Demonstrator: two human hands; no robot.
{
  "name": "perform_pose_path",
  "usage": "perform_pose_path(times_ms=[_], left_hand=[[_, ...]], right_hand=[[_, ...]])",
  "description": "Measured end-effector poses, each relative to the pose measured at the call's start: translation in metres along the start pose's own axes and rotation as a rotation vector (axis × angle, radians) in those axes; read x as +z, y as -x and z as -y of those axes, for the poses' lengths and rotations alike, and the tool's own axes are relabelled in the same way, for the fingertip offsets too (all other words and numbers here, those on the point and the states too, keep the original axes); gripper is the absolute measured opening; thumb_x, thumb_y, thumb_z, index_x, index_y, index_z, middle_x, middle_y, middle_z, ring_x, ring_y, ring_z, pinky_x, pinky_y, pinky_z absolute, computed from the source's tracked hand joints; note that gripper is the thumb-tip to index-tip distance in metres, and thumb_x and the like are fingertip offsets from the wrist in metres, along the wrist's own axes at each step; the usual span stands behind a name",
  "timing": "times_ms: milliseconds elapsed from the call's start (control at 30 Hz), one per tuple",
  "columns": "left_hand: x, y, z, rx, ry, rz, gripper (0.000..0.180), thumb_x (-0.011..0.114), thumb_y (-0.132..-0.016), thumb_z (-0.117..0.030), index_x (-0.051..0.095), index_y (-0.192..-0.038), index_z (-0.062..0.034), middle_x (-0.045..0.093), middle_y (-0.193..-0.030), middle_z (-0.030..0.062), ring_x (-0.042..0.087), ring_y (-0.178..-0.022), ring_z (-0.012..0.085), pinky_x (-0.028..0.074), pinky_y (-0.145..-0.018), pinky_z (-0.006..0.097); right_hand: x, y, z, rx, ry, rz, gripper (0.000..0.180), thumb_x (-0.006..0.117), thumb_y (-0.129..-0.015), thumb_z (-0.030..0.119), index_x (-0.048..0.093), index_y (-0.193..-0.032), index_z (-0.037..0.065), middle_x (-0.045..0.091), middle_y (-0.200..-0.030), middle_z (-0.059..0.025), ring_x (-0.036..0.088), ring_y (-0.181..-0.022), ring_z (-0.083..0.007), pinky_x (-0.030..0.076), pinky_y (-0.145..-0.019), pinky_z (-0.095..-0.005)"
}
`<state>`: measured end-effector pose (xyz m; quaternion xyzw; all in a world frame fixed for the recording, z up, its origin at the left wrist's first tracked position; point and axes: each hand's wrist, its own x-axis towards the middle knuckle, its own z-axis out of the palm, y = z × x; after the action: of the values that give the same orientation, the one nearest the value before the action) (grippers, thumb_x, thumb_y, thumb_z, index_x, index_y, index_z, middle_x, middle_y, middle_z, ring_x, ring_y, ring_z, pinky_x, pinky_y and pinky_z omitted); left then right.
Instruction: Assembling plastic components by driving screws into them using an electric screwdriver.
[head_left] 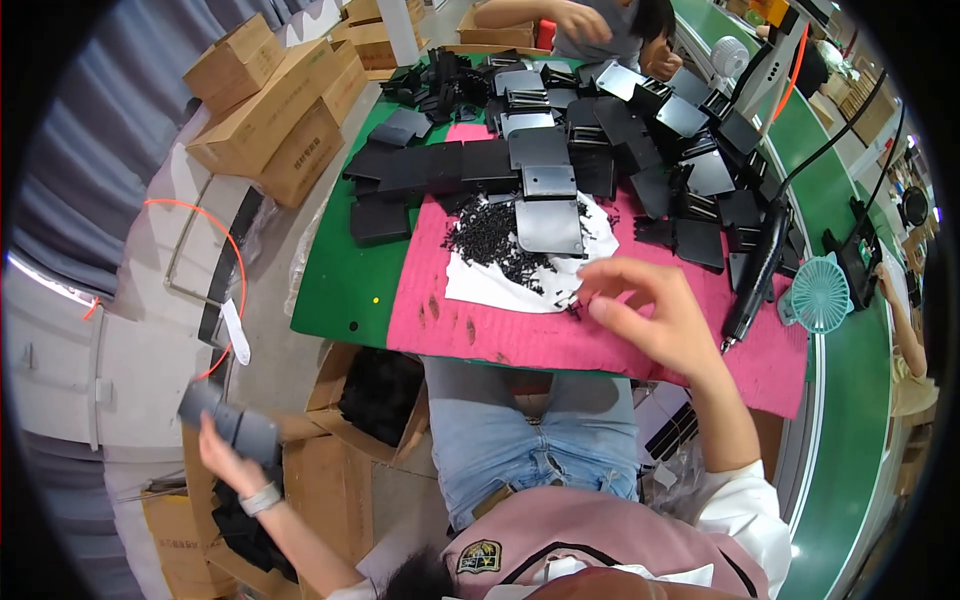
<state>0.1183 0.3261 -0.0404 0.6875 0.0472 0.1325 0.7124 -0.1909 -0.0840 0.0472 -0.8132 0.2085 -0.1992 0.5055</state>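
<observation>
My left hand (225, 455) is stretched out low to my left, over an open cardboard box (320, 480) on the floor, and grips a dark grey plastic part (232, 422). My right hand (650, 315) reaches over the pink mat (480, 330), its fingertips pinching at small black screws at the edge of the screw pile (495, 240) on a white cloth (490, 285). Whether a screw is between the fingers I cannot tell. A flat black plate (548, 227) lies on the cloth just beyond the hand.
Many black plates and brackets (600, 130) are heaped across the back of the green table (340, 280). An electric screwdriver (757, 270) and a small teal fan (820, 295) lie to the right. Cardboard boxes (280, 110) stand at far left. Another person's hands (590, 25) work opposite.
</observation>
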Motion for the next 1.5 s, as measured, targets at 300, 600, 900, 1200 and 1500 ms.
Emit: perform_pose_path(times_ms=[300,600,900,1200,1500], left_hand=[[-0.212,-0.086,0.099,0.083,-1.072,-0.392,0.058,0.067,-0.074,-0.043,0.06,-0.1,0.0087,0.062,-0.102,0.0196,0.059,-0.093,0.0318,0.044,-0.085,0.039],[0.146,0.039,0.001,0.458,-0.12,0.428,0.012,0.06,-0.084,-0.01,0.061,-0.09,0.0002,0.06,-0.084,0.0033,0.055,-0.076,0.0108,0.045,-0.07,0.024],[0.286,0.18,-0.064,1.17,-0.439,0.895,0.011,0.065,-0.073,-0.008,0.062,-0.082,-0.0015,0.056,-0.074,0.0115,0.057,-0.073,0.0277,0.046,-0.064,0.036],[0.327,0.191,-0.047,1.264,-0.814,0.906,0.013,0.066,-0.071,-0.01,0.056,-0.071,-0.0026,0.055,-0.072,0.0103,0.058,-0.072,0.0289,0.046,-0.061,0.039],[0.331,0.193,-0.052,0.831,-0.303,1.145,0.01,0.058,-0.073,0.0,0.049,-0.071,0.0022,0.056,-0.064,0.0109,0.058,-0.056,0.0222,0.046,-0.053,0.031]], right_hand=[[-0.001,-0.091,-0.035,-0.076,0.651,-0.288,0.053,0.063,-0.074,0.033,0.051,-0.115,0.001,0.065,-0.078,-0.0146,0.064,-0.072,-0.0313,0.05,-0.068,-0.0402],[0.003,-0.118,-0.057,0.136,0.18,-0.272,0.062,0.066,-0.075,0.03,0.044,-0.121,-0.006,0.062,-0.071,-0.0111,0.062,-0.059,-0.0184,0.05,-0.055,-0.0309],[-0.036,-0.014,-0.029,0.132,-0.246,-0.377,0.058,0.063,-0.083,0.024,0.035,-0.128,0.0,0.048,-0.062,-0.0015,0.047,-0.044,-0.0106,0.035,-0.04,-0.0223],[-0.03,0.045,-0.047,0.356,-0.186,-0.368,0.038,0.057,-0.086,0.014,0.042,-0.119,0.002,0.055,-0.059,-0.0069,0.061,-0.049,-0.0175,0.043,-0.042,-0.0265],[-0.105,0.055,-0.06,0.229,1.253,-1.03,0.033,0.065,-0.078,0.031,0.058,-0.097,0.005,0.06,-0.064,-0.0091,0.061,-0.058,-0.027,0.046,-0.051,-0.0375]])
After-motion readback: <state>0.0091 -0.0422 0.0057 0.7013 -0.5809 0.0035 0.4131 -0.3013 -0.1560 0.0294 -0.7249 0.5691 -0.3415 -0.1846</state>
